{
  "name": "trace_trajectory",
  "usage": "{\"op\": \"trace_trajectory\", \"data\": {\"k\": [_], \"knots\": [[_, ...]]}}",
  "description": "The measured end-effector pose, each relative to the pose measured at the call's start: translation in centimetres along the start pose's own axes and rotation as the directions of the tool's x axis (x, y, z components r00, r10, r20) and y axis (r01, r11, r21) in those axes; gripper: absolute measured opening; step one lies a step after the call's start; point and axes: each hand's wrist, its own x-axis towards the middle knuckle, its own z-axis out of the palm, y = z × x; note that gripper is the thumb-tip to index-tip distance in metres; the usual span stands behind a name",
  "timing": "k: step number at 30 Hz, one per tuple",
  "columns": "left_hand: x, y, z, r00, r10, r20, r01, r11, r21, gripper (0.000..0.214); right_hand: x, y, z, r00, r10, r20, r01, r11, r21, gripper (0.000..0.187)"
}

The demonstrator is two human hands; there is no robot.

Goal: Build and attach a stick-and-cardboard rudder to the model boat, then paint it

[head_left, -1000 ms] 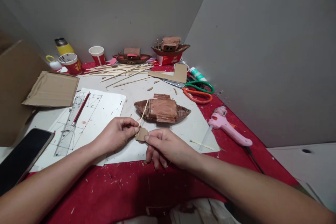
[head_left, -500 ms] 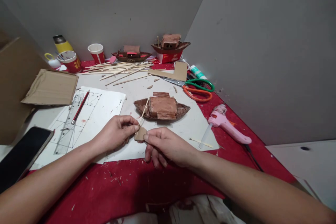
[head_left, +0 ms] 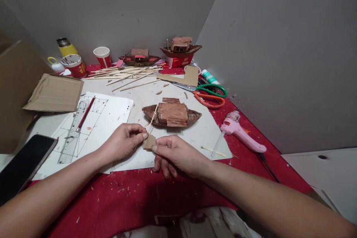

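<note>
A small brown cardboard piece with a thin wooden stick rising from it is held over the white sheet. My left hand pinches the stick at the piece's left edge. From the right, my right hand pinches the cardboard piece between thumb and forefinger. Just behind them lies a brown model boat with a block cabin.
Pink glue gun at right, scissors behind it. A phone, ruler and red pencil on a drawing at left. Cardboard sheet, loose sticks, paper cups, two finished boats at the back.
Both hands and the cardboard piece have barely shifted; the view has moved slightly.
</note>
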Motion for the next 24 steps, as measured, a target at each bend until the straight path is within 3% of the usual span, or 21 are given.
{"op": "trace_trajectory", "data": {"k": [14,24], "knots": [[-0.02,0.06,0.10,1.000,0.002,-0.002,-0.002,0.999,-0.037,0.019,0.05,0.22,-0.01,1.000,-0.018,0.008,0.018,0.999,0.027,0.036],[-0.25,-0.11,0.02,0.996,-0.068,0.056,0.074,0.989,-0.124,0.024,0.11,0.42,-0.09,0.999,-0.028,0.015,0.027,0.997,0.074,0.036]]}}
